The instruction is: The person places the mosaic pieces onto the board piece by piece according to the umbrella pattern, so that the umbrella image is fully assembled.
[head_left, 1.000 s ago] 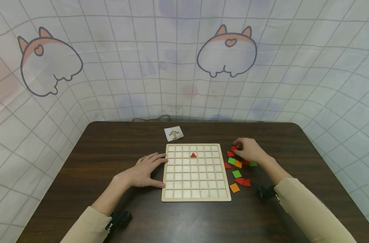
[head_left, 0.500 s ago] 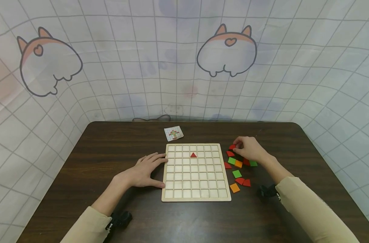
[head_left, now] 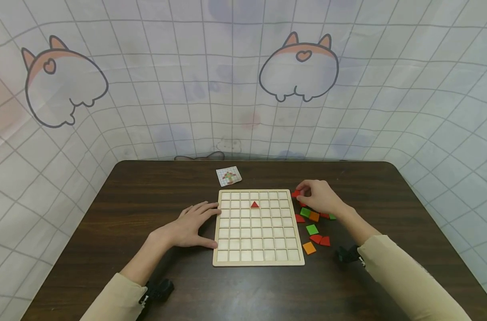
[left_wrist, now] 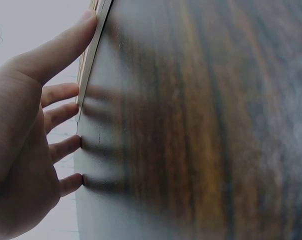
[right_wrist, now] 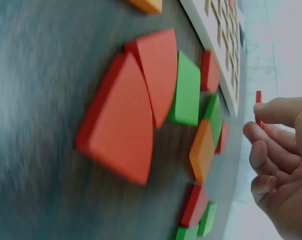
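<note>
A pale wooden grid board lies on the dark table, with one red triangle in a cell of its second row. My left hand rests along the board's left edge, fingers spread; in the left wrist view the thumb touches the rim. Beyond the board's upper right corner, my right hand pinches a red piece between thumb and fingers. The right wrist view shows that red piece edge-on, raised over the table.
Right of the board lie loose flat pieces: green squares, orange squares and several red rounded wedges. A small pattern card lies behind the board. A patterned curtain hangs behind the table.
My right hand has lifted the red piece from the far end of the loose pieces and carried it left, toward the board's upper right corner. My left hand has stayed in place.
</note>
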A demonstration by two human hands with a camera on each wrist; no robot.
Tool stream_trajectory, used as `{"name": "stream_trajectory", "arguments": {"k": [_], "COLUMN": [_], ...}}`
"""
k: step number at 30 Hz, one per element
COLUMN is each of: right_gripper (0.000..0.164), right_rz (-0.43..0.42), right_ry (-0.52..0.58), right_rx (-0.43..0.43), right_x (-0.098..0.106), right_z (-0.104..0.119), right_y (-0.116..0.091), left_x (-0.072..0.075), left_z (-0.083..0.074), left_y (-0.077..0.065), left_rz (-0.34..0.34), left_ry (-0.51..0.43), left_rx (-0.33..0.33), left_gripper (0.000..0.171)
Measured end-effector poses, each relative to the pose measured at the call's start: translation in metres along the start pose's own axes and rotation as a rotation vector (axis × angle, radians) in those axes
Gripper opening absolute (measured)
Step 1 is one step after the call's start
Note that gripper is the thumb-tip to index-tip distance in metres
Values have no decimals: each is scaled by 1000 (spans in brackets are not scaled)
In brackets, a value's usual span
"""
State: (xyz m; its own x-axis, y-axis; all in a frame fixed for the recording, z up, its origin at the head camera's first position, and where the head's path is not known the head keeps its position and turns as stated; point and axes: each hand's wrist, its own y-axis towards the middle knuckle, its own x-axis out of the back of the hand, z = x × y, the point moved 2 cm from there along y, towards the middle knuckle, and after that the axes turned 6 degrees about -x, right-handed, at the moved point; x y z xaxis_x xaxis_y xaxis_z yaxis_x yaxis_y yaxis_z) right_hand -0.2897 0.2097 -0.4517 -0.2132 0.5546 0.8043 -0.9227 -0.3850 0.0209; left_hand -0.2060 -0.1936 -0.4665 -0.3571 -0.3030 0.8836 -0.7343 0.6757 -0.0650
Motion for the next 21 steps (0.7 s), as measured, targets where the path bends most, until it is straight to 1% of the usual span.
{"name": "stream_trajectory", "arguments": {"k": [12, 16, 21], "right_gripper": [23, 22, 21], "right_rz": [-15, 8, 39], "right_ry": [24, 28, 31], "right_rx": [41, 55, 103], "right_x": [-28, -36, -42], "right_z": [30, 41, 56], "right_y": [1, 2, 2], "left_x": [-1, -1, -2], "left_z": [1, 1, 1], "left_y": [1, 1, 1], "left_rz": [-2, 0, -2], "left_ry": [-1, -4, 4], "left_rx": [1, 2, 2], "left_gripper": [93, 93, 95]}}
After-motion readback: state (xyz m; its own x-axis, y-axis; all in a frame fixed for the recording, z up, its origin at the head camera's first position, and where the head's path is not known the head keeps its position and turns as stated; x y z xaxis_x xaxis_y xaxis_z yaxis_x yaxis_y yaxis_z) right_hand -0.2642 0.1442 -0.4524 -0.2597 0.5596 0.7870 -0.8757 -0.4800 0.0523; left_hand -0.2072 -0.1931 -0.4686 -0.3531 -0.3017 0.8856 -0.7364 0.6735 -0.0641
